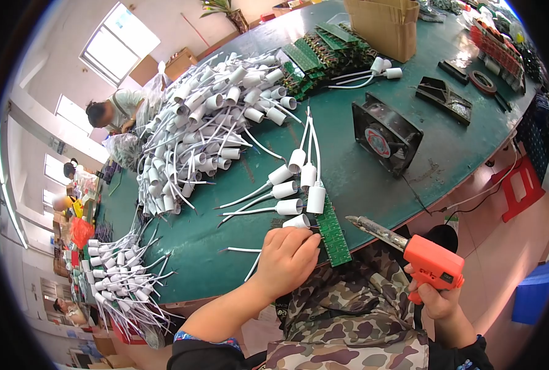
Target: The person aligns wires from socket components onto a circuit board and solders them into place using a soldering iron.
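My left hand (286, 259) is closed at the near edge of the green table, fingers curled at a white lamp holder (297, 222). Two white cables come out from beneath this hand. Right beside its fingertips lies a narrow green circuit board strip (333, 237), its near end over the table edge. Several more white lamp holders with cables (288, 206) lie along the strip's left side, and one (315, 200) rests over its far end. My right hand (438, 299) grips an orange soldering gun (434, 262), its metal tip pointing left, just right of the strip and apart from it.
A big heap of white lamp holders (213, 117) covers the table's left middle; another bunch (123, 271) lies nearer left. Stacked circuit boards (323, 52) and a cardboard box (385, 28) stand behind. A black fan (385, 135) faces me. A red stool (521, 188) is at right. Other people sit at left.
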The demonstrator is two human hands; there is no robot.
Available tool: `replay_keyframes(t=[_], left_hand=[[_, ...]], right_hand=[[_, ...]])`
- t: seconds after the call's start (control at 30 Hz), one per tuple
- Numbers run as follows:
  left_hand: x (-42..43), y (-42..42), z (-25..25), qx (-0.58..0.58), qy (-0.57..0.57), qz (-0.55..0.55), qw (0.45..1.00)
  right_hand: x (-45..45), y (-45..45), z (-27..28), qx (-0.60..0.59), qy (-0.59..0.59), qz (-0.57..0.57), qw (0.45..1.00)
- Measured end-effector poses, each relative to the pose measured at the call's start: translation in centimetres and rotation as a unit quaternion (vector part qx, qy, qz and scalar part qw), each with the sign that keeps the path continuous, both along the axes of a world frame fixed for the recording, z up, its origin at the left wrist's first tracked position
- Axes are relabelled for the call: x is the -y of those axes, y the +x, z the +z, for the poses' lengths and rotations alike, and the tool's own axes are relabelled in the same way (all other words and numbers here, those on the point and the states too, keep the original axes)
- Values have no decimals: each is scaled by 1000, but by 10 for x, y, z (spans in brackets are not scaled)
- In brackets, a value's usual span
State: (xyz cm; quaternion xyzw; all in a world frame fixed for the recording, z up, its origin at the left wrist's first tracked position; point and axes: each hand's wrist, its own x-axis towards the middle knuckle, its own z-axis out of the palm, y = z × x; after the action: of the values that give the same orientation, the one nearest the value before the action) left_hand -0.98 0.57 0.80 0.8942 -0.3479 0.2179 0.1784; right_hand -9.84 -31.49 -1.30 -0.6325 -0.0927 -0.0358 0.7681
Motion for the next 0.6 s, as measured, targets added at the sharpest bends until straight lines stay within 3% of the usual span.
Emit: replay_keyframes(t=[0.27,0.47,0.6], left_hand=[[-22,-5,28,-64,102,13,993],[-1,-2,64,12,253,0,967],[7,13,66,49,244,-67,966]], right_hand=[[3,3,-5,33,-11,-13,999],[0,8,-4,55,-29,-39,997],[1,3,4,-1,-21,-45,999]])
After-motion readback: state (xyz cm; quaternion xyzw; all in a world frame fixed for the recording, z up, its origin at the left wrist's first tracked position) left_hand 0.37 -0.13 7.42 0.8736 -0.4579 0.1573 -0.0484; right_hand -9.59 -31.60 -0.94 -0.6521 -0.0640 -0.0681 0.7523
